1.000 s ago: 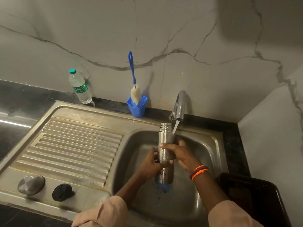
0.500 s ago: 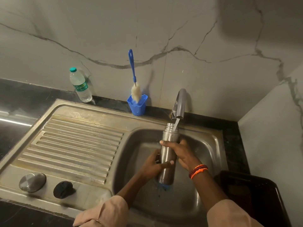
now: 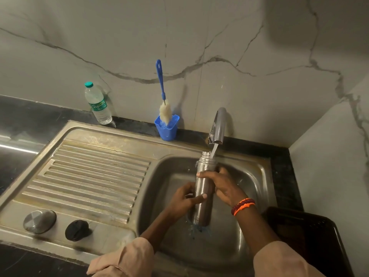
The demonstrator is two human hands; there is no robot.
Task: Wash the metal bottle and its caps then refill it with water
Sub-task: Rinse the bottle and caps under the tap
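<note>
The metal bottle [image 3: 202, 204] stands upright and uncapped in the sink basin [image 3: 253, 176], its mouth under the running tap [image 3: 218, 126]. Water streams onto the bottle's rim. My right hand [image 3: 221, 184] grips the bottle's upper body from the right. My left hand [image 3: 186, 198] holds its middle from the left, thumb across the front. Something blue shows beneath the bottle's base. A round metal cap [image 3: 39, 221] and a black cap [image 3: 77, 230] lie on the sink's front left ledge.
A ribbed draining board [image 3: 95, 176] fills the left of the sink. At the back stand a plastic water bottle [image 3: 97, 104] and a blue holder [image 3: 167, 127] with a bottle brush [image 3: 162, 92]. A black crate [image 3: 307, 242] sits at the right.
The bottle has moved right and back, so its mouth now sits under the tap's stream. Both hands kept their hold and moved with it.
</note>
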